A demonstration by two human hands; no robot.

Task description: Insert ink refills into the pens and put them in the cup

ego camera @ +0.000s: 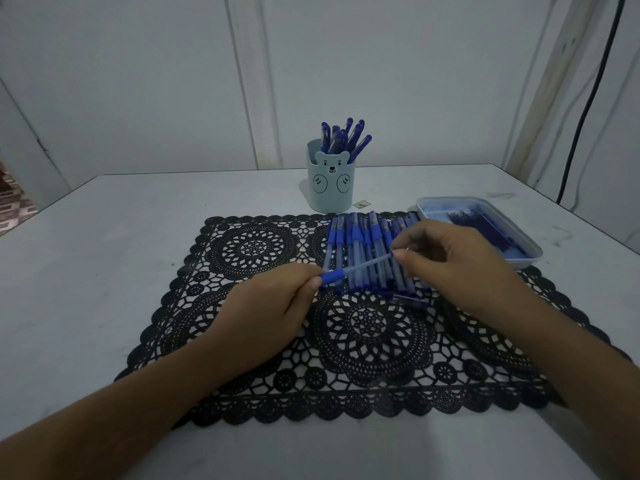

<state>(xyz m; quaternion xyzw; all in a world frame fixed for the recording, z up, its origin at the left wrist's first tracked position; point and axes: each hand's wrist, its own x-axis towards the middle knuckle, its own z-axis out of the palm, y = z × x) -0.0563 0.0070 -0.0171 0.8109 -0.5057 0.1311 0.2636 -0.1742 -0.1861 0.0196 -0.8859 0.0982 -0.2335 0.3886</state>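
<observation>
Both hands hold one blue pen (356,268) level above the black lace mat (277,341). My left hand (266,313) pinches its blue grip end. My right hand (453,261) pinches the clear barrel's other end. Beneath the pen, a row of several blue pens (363,244) lies side by side on the mat. Behind the mat stands a pale blue bear-face cup (330,183) with several capped blue pens (344,136) upright in it. Dark blue refills (485,223) lie in a pale tray (530,252) at the right.
A white table (104,254) carries everything, and its far edge meets a pale wall. A small scrap (362,204) lies just right of the cup. A black cable (585,109) hangs down the wall at the far right.
</observation>
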